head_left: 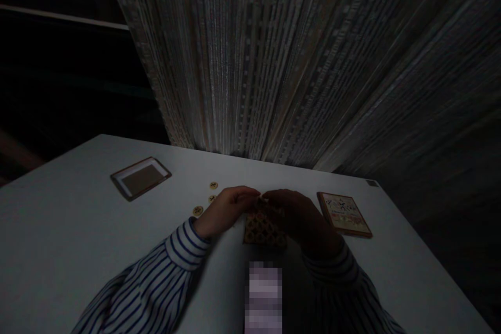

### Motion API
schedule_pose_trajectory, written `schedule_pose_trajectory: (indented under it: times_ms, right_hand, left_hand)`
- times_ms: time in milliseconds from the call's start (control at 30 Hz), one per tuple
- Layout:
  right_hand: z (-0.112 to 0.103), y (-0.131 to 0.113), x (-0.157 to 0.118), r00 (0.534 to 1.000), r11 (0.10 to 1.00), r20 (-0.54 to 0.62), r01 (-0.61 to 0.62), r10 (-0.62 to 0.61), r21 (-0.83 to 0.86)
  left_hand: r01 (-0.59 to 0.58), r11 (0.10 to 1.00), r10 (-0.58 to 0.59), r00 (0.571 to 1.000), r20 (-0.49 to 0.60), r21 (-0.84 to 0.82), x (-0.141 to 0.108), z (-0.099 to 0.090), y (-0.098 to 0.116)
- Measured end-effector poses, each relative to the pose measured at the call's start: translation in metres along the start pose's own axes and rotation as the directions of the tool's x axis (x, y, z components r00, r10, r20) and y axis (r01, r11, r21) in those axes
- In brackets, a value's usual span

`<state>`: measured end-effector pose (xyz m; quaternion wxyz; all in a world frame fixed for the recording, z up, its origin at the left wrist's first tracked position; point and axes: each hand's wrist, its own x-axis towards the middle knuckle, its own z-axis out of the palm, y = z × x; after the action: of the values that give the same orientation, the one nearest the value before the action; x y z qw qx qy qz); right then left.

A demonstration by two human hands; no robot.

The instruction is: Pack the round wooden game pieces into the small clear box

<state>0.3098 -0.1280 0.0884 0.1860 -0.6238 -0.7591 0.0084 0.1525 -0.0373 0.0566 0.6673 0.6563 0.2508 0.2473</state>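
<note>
My left hand and my right hand meet at the fingertips over a box of round pieces. The fingers of both are bent and drawn together. Whatever lies between the fingertips is too dark and small to make out. Inside the box, several round pieces sit close together in rows; my hands cover its far part. Left of my left hand are three loose disc-shaped Chinese chess pieces with dark characters: a far one, a partly covered one and a near one.
On the white table, a shallow tray or lid lies at the left. A flat box lid with printed characters is at the right. A small dark square sits at the far right corner. Behind the table hangs a string curtain.
</note>
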Motion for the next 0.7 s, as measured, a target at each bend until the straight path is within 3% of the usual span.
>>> schedule_pose_trajectory:
  times_ms: [700]
  right_hand:
    - [0.0031,0.0008,-0.0008,0.997,0.997,-0.011,0.075,-0.075,-0.003]
  left_hand:
    - [-0.015,0.999,0.017,0.999,-0.045,0.042,0.0021,0.0016,-0.0068]
